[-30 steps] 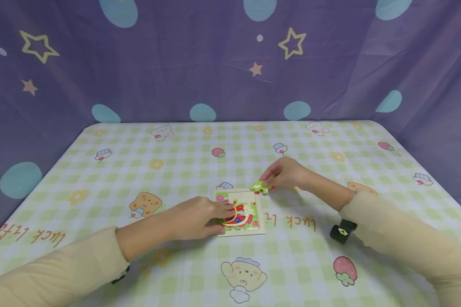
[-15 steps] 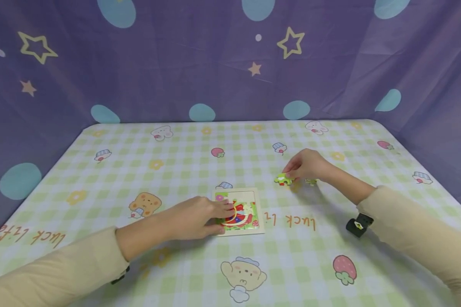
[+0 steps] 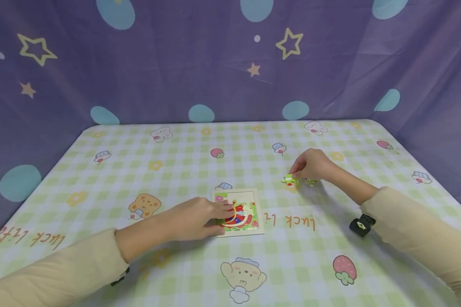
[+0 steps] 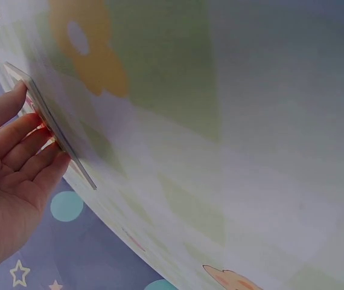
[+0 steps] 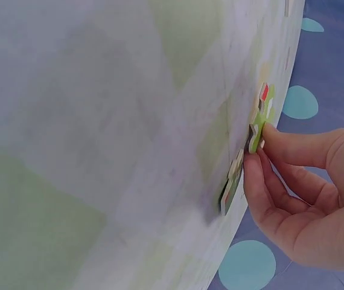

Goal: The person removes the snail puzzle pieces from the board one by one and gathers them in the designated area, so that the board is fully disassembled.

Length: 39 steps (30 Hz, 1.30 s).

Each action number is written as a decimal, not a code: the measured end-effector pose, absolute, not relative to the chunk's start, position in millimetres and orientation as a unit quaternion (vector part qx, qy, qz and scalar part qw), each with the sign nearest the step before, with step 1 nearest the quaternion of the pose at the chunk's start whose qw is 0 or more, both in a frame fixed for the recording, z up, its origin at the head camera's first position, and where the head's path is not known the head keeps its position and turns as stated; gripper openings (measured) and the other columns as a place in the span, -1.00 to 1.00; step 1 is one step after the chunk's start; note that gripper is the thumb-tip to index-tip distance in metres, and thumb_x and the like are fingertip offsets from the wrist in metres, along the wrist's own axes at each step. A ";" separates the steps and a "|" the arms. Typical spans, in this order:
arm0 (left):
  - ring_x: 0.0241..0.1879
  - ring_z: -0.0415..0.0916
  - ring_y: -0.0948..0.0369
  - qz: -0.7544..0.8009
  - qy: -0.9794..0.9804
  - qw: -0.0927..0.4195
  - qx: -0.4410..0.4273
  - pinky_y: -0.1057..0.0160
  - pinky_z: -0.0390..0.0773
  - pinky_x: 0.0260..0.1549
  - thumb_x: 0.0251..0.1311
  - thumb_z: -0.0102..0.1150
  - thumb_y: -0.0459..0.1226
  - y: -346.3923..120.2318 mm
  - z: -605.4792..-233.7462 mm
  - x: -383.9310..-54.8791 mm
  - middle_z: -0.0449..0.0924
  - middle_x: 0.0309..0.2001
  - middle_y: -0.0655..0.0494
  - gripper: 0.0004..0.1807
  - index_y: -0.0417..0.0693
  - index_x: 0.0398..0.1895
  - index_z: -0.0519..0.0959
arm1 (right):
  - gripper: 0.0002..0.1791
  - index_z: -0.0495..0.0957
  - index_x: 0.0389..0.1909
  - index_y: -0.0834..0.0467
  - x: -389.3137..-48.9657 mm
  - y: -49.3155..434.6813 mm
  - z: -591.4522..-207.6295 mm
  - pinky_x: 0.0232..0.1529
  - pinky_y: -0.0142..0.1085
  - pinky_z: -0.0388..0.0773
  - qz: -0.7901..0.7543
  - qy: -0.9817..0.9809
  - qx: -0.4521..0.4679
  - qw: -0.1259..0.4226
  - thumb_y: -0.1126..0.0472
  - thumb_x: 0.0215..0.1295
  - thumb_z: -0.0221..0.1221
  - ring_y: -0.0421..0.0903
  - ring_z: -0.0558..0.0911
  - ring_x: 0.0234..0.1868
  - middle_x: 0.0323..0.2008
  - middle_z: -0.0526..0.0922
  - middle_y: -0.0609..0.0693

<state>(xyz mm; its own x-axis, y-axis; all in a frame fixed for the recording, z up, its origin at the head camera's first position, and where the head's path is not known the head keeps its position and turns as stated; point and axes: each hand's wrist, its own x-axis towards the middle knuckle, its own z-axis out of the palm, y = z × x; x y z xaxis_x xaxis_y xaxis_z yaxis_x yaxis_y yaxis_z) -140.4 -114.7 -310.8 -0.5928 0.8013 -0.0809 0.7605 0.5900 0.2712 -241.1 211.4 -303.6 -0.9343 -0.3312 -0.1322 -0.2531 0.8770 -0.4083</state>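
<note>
My left hand (image 3: 199,218) lies over the left side of a square wooden puzzle board (image 3: 261,217), fingers on its picture and thumb near its close edge. Red, green and blue pieces fill much of the board; a bare wooden patch shows at its upper right, and my fingers hide part of the picture. To the right of the board, my right hand (image 3: 316,164) pinches a green puzzle piece (image 5: 258,130) with a red spot, low over the cloth. Another puzzle piece (image 5: 230,184) lies close beside it, just under my fingers.
A checked tablecloth (image 3: 199,273) with printed bears, strawberries and cupcakes covers the table. Behind it hangs a purple curtain (image 3: 199,64) with stars and blue dots. Dark straps with small devices (image 3: 362,225) sit at my wrists.
My right hand has moved right and slightly back from the board's upper right corner, carrying the green puzzle piece over to the other piece. The left hand stays on the board.
</note>
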 end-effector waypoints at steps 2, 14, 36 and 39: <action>0.33 0.38 0.14 0.106 0.886 0.101 0.439 0.08 0.43 0.29 0.26 0.19 -0.11 -115.1 -310.9 -139.9 0.48 0.26 0.06 -0.52 -0.09 0.21 0.51 | -0.93 0.75 -0.42 0.16 -241.2 211.0 -304.2 -0.28 -0.37 0.47 -0.193 0.964 -0.157 0.095 0.25 0.07 0.36 -0.26 0.57 -0.47 -0.48 0.77 -0.01; 0.31 0.40 0.13 0.107 0.883 0.093 0.447 0.08 0.46 0.26 0.26 0.19 -0.12 -116.2 -311.8 -140.0 0.50 0.24 0.05 -0.53 -0.10 0.20 0.52 | -0.95 0.74 -0.43 0.16 -239.6 209.6 -304.5 -0.25 -0.30 0.54 -0.193 0.965 -0.155 0.084 0.27 0.08 0.36 -0.19 0.63 -0.42 -0.45 0.77 0.02; 0.32 0.39 0.13 0.116 0.886 0.103 0.437 0.08 0.45 0.27 0.26 0.19 -0.10 -115.9 -311.3 -139.3 0.49 0.26 0.07 -0.52 -0.08 0.20 0.51 | -0.90 0.72 -0.39 0.17 -219.5 133.2 -301.6 -0.18 -0.34 0.65 -0.247 0.922 -0.280 0.103 0.31 0.02 0.39 -0.20 0.69 -0.35 -0.38 0.78 0.02; 0.31 0.40 0.13 0.113 0.886 0.099 0.439 0.08 0.47 0.26 0.25 0.20 -0.10 -116.8 -311.3 -139.7 0.49 0.25 0.07 -0.52 -0.07 0.20 0.52 | -0.91 0.72 -0.39 0.16 -214.8 117.8 -301.2 -0.22 -0.40 0.64 -0.247 0.916 -0.295 0.113 0.29 0.04 0.39 -0.23 0.67 -0.37 -0.39 0.78 -0.01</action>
<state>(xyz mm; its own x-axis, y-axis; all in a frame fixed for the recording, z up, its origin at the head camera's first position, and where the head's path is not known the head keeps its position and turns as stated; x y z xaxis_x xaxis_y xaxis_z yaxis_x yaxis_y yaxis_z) -139.7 -116.8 -311.3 -0.5955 0.7998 -0.0757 0.7550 0.5894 0.2874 -214.8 117.8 -301.2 -0.8008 -0.5957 -0.0622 -0.4840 0.7048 -0.5186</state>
